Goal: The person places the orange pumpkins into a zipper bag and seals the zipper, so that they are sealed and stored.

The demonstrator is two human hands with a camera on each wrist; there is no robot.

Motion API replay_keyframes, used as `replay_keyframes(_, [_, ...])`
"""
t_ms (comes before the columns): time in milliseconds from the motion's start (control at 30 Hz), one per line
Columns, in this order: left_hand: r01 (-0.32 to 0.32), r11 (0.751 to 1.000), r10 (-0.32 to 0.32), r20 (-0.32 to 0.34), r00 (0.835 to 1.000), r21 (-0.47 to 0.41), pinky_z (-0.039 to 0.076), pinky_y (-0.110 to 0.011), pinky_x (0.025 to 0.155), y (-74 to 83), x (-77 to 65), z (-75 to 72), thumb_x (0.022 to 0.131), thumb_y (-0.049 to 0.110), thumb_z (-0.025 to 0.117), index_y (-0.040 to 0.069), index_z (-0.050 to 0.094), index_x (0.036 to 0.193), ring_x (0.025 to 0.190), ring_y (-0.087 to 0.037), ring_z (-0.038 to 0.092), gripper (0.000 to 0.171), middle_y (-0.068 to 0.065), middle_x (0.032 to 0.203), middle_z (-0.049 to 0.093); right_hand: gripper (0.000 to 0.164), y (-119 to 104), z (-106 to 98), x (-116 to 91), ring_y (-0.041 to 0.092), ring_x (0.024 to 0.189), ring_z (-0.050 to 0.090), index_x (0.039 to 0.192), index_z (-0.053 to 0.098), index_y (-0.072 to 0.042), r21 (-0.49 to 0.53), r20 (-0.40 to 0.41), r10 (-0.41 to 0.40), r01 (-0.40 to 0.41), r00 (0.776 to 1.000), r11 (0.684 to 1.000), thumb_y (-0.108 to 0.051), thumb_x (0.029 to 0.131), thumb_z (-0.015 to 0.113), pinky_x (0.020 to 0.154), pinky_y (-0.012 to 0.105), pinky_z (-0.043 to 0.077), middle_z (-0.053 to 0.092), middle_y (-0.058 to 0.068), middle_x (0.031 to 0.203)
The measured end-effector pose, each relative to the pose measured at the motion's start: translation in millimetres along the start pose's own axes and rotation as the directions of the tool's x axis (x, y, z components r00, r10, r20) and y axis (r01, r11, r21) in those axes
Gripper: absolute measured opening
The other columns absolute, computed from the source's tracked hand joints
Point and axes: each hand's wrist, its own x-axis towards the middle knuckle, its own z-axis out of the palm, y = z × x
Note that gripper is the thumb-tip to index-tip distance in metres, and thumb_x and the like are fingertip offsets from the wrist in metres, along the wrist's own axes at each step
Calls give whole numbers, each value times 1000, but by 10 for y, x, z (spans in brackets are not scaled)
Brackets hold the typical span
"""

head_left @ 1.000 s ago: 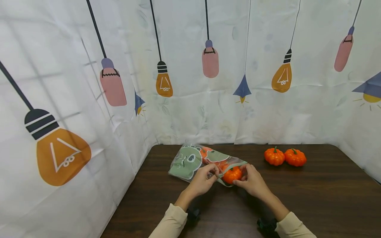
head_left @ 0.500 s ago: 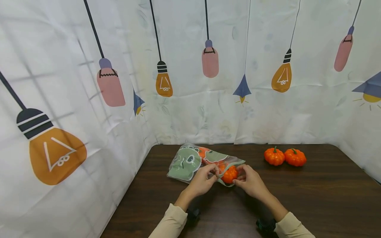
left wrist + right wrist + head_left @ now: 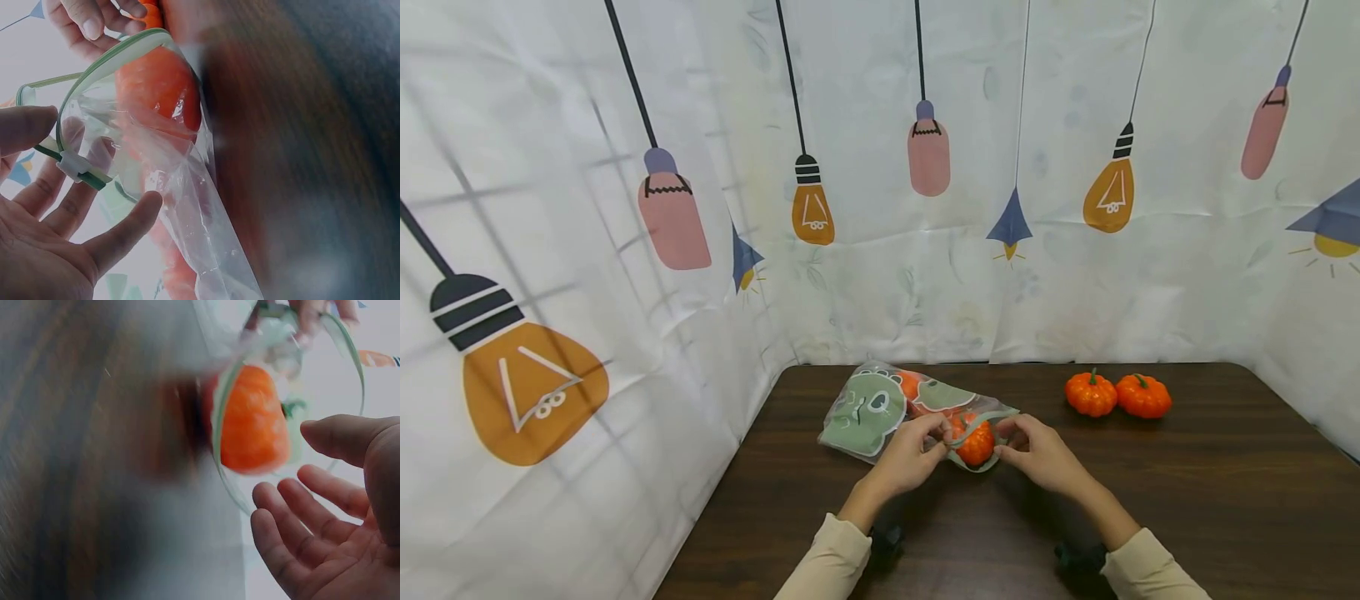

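Note:
A clear zip bag (image 3: 868, 408) printed with green cartoon shapes lies on the table, its green-edged mouth spread toward the right. In the left wrist view, a white slider (image 3: 74, 164) sits on the rim. My left hand (image 3: 912, 457) pinches the bag's rim near this slider. Just inside the mouth rests an orange toy pumpkin (image 3: 976, 443), its green stem (image 3: 292, 407) visible in the right wrist view. More orange shows through the plastic deeper in the bag. My right hand (image 3: 1043, 457) is beside the mouth, fingers loosely bent and apart from the pumpkin.
Two more orange toy pumpkins, one on the left (image 3: 1091, 394) and one on the right (image 3: 1143, 396), stand side by side at the back right of the dark wooden table (image 3: 1225, 500). A white curtain (image 3: 880, 283) with printed lamps hangs behind the table and along its sides.
The pumpkin at the mouth has moved left, further into the bag. My right hand followed it, then let go and drew back slightly. The left hand keeps its hold on the rim.

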Motion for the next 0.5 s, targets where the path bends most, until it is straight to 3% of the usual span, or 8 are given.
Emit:
replay_keyframes(233, [26, 1000, -26, 21, 999, 18, 51, -23, 78, 8, 6, -52, 92, 3, 65, 18, 61, 92, 84, -7, 59, 16, 3, 89, 66, 26, 111, -244, 32, 14, 86, 64, 117, 66, -4, -46, -60, 43, -46, 997, 998, -19, 97, 69, 73, 25, 52, 71, 6, 101])
replay_keyframes(500, [25, 1000, -25, 43, 999, 6, 52, -26, 78, -10, -2, -63, 91, 2, 66, 17, 61, 91, 83, -7, 58, 16, 2, 88, 66, 33, 273, -539, 4, 21, 94, 63, 122, 64, -2, -73, -161, 129, -142, 979, 987, -26, 100, 65, 73, 28, 51, 69, 12, 111])
